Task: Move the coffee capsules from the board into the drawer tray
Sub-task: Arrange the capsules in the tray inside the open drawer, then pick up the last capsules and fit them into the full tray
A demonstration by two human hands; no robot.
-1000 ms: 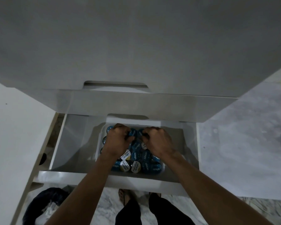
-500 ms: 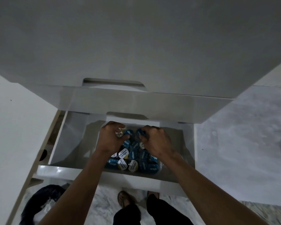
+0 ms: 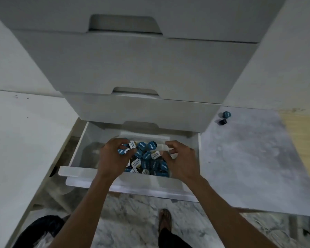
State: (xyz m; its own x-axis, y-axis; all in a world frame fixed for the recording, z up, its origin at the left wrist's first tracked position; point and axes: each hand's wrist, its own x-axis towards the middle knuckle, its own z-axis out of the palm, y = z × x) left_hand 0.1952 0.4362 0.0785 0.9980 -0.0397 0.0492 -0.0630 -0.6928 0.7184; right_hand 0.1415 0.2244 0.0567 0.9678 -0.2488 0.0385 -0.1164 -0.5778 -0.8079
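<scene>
**Inspector:** Coffee capsules [image 3: 145,158], blue-sided with blue or white foil tops, lie heaped in a clear drawer tray [image 3: 166,143] inside the open bottom drawer [image 3: 89,176]. The heap fills the middle of the tray, some capsules tilted, some lid-up.

**Clerk:** And the hands?

**Inspector:** Left hand [image 3: 113,158] is over the left part of the heap, fingers curled. It holds capsules at the fingertips: a blue-topped one and a white-topped one sit against the fingers. Exactly how many it holds I cannot tell. Right hand [image 3: 182,162] is at the right edge of the heap, fingers bent and spread apart, thumb out toward the capsules. It holds nothing that I can see.

**Clerk:** Any capsules outside the tray?

**Inspector:** Two. One blue capsule [image 3: 227,114] and one dark capsule [image 3: 222,122] sit close together on the grey marbled board [image 3: 249,158] to the right, near the cabinet and well apart from the drawer.

**Clerk:** Surroundings?

**Inspector:** Closed white drawers [image 3: 132,68] stacked above the open one. White panel [image 3: 21,140] to the left. Marbled floor [image 3: 132,221] below, with a foot in a sandal [image 3: 165,219] and a dark bag [image 3: 38,231] at lower left.
</scene>
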